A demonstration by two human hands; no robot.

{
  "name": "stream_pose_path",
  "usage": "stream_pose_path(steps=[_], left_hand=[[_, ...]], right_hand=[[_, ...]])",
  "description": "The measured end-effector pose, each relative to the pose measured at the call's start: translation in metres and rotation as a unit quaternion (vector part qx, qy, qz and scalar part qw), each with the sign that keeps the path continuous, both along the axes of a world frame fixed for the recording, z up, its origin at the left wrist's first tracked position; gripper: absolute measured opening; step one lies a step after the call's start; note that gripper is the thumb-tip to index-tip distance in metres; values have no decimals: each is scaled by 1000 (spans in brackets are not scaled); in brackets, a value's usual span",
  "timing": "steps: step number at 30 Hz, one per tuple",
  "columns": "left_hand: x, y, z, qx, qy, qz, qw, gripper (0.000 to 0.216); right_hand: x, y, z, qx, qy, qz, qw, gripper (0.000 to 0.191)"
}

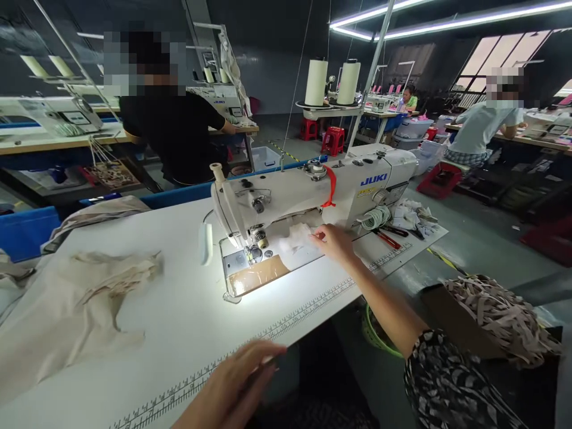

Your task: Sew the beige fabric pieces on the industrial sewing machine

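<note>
The white counter [179,310] carries a JUKI sewing machine [313,185], and a beige cloth heap [75,298] lies spread far left of the fingers. The left hand [232,384] rests flat and empty at the counter's near ruled edge, bare surface ahead of it. The right hand [334,241] has its fingers drawn close on a small crumpled white cloth piece [292,241] under the machine arm; whether they grip it cannot be told. A cord coil [375,217] and a red-handled tool [388,239] lie just right.
</note>
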State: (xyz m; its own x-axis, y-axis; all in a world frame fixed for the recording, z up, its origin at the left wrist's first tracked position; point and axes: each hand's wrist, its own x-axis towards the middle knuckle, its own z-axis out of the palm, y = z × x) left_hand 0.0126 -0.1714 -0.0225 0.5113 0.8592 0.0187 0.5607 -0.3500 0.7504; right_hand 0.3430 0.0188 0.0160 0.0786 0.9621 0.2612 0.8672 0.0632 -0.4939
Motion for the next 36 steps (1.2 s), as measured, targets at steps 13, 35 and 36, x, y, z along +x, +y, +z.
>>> stream_pose_path(steps=[13, 35, 36], left_hand=[[152, 227, 9, 217, 10, 181, 959, 13], [-48, 108, 29, 126, 141, 347, 919, 10], [-56, 103, 28, 137, 120, 329, 927, 12]], right_hand=[[4, 6, -26, -1, 41, 91, 995, 13], [36, 17, -38, 126, 51, 176, 975, 26], [39, 19, -40, 133, 52, 170, 975, 27]])
